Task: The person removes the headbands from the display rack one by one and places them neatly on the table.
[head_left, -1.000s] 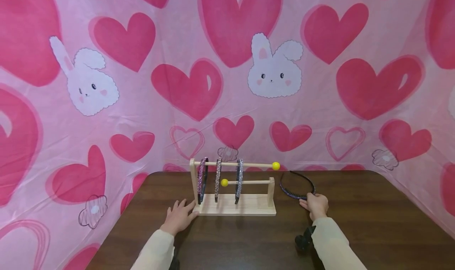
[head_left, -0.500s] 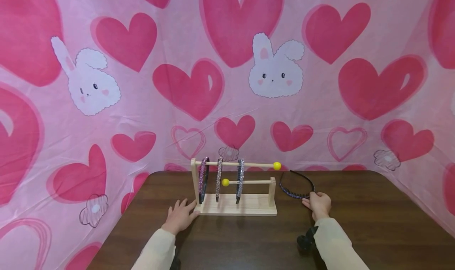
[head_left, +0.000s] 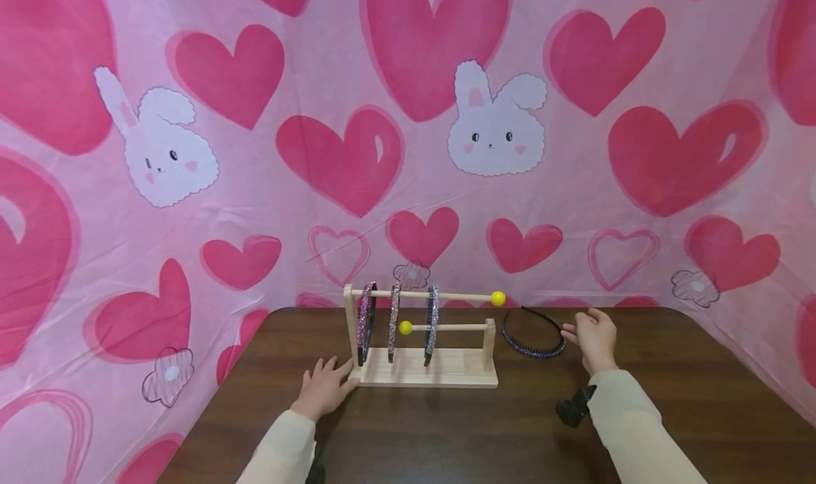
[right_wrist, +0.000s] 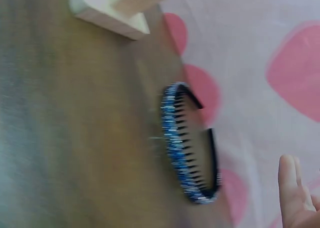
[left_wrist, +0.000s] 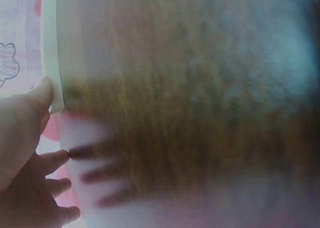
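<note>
A black-toothed headband with blue glitter (head_left: 538, 355) lies on the table at right; the right wrist view shows the same glitter headband (right_wrist: 175, 145) whole. My right hand (head_left: 597, 341) is raised just right of it, apart from it, fingers loosely bent around nothing. Left of it stands a wooden two-rod stand (head_left: 459, 368). From its upper rod hang a pink glitter headband (head_left: 363, 317), a champagne one and a silver glitter headband (head_left: 431, 321). My left hand (head_left: 321, 388) rests on the table, fingers spread, touching the left end of the base.
Yellow balls cap the upper rod (head_left: 462, 297) and the lower rod (head_left: 452, 327), which point opposite ways. The brown wooden table (head_left: 433, 427) ends at a pink heart-patterned cloth (head_left: 408, 186) behind it.
My right hand has let go of the blue glitter headband and moved up and to the right, away from it. The headband stays where it lay. My left hand has not moved.
</note>
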The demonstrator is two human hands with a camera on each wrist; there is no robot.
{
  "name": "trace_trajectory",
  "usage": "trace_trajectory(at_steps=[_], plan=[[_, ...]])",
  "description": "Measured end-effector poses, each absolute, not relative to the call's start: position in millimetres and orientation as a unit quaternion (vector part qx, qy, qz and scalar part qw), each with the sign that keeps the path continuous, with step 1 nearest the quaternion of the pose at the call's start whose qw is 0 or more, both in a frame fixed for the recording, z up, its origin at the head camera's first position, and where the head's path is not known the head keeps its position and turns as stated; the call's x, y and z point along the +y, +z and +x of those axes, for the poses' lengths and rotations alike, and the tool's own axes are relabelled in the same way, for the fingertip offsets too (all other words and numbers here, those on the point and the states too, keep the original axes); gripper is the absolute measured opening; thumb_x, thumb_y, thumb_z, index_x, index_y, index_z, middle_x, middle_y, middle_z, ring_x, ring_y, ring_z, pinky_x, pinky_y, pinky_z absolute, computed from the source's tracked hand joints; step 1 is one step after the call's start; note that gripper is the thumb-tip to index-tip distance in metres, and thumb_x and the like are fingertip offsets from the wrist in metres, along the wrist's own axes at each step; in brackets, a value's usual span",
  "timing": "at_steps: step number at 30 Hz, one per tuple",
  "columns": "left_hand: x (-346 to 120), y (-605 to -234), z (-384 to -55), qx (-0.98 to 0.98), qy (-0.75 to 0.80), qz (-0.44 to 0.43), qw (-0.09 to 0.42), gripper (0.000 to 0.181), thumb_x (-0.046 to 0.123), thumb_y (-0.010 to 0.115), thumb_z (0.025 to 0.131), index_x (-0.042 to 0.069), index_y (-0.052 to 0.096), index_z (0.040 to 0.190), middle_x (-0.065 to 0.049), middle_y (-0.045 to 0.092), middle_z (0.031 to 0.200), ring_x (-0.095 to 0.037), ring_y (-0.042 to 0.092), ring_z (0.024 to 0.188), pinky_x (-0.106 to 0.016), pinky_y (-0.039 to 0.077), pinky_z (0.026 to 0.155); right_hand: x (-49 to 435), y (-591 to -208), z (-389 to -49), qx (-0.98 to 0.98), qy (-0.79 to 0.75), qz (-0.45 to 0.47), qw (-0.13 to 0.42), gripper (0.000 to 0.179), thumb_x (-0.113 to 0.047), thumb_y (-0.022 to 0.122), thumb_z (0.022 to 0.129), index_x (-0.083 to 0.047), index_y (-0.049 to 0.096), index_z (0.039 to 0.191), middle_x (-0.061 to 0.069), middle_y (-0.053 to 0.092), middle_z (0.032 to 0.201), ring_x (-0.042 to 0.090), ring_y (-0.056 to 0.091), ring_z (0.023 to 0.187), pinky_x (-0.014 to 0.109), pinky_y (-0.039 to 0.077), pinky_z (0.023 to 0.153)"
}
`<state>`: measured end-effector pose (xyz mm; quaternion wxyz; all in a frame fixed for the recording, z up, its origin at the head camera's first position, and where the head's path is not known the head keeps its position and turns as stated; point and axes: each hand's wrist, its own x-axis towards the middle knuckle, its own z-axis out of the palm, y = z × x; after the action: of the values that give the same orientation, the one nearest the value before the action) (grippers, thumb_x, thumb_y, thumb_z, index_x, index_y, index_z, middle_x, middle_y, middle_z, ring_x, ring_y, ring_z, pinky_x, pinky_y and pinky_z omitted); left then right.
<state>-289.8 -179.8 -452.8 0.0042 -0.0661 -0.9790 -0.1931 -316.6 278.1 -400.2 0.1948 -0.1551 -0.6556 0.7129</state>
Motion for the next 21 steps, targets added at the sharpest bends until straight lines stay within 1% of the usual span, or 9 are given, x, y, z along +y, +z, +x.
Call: trace_trajectory(at_steps=[3, 5, 8, 10, 14, 16, 17, 19, 21], plan=[[-180, -452, -289, -0.980, -0.190, -0.066, 0.003, 0.049, 0.036, 0.055, 0.091, 0.008, 0.052, 0.131, -0.030, 0.037, 0.135, -0.053, 0.021, 0.126, -0.067, 0.011, 0.098, 280, -384, -317, -0.661, 0.712, -0.130, 0.198, 0.057, -0.007, 0.036, 0.094, 0.010, 0.011, 0.142, 0.028, 0.029, 0.134, 0.001, 0.060, 0.059, 0.021, 0.052, 0.063], [-179, -451, -289, -0.980, -0.188, -0.067, 0.004, 0.050, 0.037, 0.056, 0.090, 0.007, 0.052, 0.131, -0.030, 0.038, 0.134, -0.054, 0.021, 0.126, -0.067, 0.011, 0.098, 281, -374, -318, -0.665, 0.711, -0.111, 0.200, 0.057, -0.006, 0.036, 0.093, 0.010, 0.012, 0.142, 0.026, 0.031, 0.131, 0.001, 0.060, 0.060, 0.022, 0.052, 0.063], [-179, -451, -289, -0.980, -0.185, -0.070, 0.006, 0.051, 0.038, 0.056, 0.090, 0.008, 0.053, 0.130, -0.030, 0.038, 0.134, -0.054, 0.022, 0.125, -0.067, 0.012, 0.098, 280, -359, -320, -0.668, 0.710, -0.083, 0.207, 0.055, -0.006, 0.038, 0.093, 0.010, 0.016, 0.141, 0.019, 0.036, 0.119, 0.003, 0.060, 0.059, 0.022, 0.053, 0.061], [-180, -452, -289, -0.980, -0.186, -0.070, 0.007, 0.050, 0.038, 0.056, 0.090, 0.008, 0.053, 0.131, -0.030, 0.038, 0.134, -0.054, 0.022, 0.125, -0.067, 0.012, 0.097, 279, -350, -321, -0.674, 0.707, -0.059, 0.209, 0.055, -0.006, 0.040, 0.094, 0.010, 0.016, 0.141, 0.016, 0.037, 0.115, 0.004, 0.060, 0.059, 0.023, 0.053, 0.060], [-180, -453, -290, -0.980, -0.185, -0.070, 0.008, 0.050, 0.038, 0.056, 0.090, 0.008, 0.053, 0.130, -0.030, 0.039, 0.134, -0.054, 0.022, 0.125, -0.067, 0.012, 0.097, 276, -337, -326, -0.689, 0.692, -0.014, 0.213, 0.057, -0.012, 0.046, 0.094, 0.009, 0.019, 0.140, 0.015, 0.039, 0.112, 0.007, 0.062, 0.063, 0.025, 0.053, 0.061], [-180, -453, -290, -0.980, -0.184, -0.070, 0.008, 0.051, 0.039, 0.056, 0.090, 0.008, 0.053, 0.130, -0.030, 0.039, 0.134, -0.054, 0.022, 0.125, -0.067, 0.012, 0.097, 276, -334, -330, -0.698, 0.685, 0.006, 0.210, 0.060, -0.017, 0.051, 0.094, 0.007, 0.021, 0.140, 0.016, 0.040, 0.112, 0.011, 0.064, 0.068, 0.028, 0.054, 0.064], [-180, -453, -290, -0.980, -0.184, -0.070, 0.008, 0.051, 0.039, 0.056, 0.090, 0.008, 0.053, 0.130, -0.030, 0.038, 0.134, -0.054, 0.022, 0.125, -0.067, 0.012, 0.097, 282, -339, -340, -0.683, 0.698, 0.037, 0.213, 0.059, -0.016, 0.055, 0.092, 0.004, 0.026, 0.139, 0.014, 0.042, 0.110, 0.013, 0.065, 0.068, 0.028, 0.054, 0.062], [-179, -453, -290, -0.980, -0.184, -0.069, 0.007, 0.051, 0.039, 0.056, 0.090, 0.008, 0.053, 0.130, -0.030, 0.038, 0.134, -0.054, 0.022, 0.125, -0.067, 0.012, 0.097, 280, -335, -343, -0.689, 0.693, 0.054, 0.206, 0.062, -0.020, 0.058, 0.091, 0.002, 0.028, 0.140, 0.017, 0.043, 0.113, 0.017, 0.065, 0.073, 0.030, 0.054, 0.065], [-179, -453, -290, -0.980, -0.184, -0.069, 0.008, 0.051, 0.039, 0.056, 0.090, 0.008, 0.053, 0.130, -0.030, 0.038, 0.134, -0.054, 0.022, 0.125, -0.067, 0.012, 0.097, 274, -327, -341, -0.693, 0.688, 0.067, 0.204, 0.062, -0.020, 0.059, 0.091, 0.002, 0.028, 0.139, 0.018, 0.043, 0.114, 0.018, 0.065, 0.074, 0.031, 0.054, 0.065]])
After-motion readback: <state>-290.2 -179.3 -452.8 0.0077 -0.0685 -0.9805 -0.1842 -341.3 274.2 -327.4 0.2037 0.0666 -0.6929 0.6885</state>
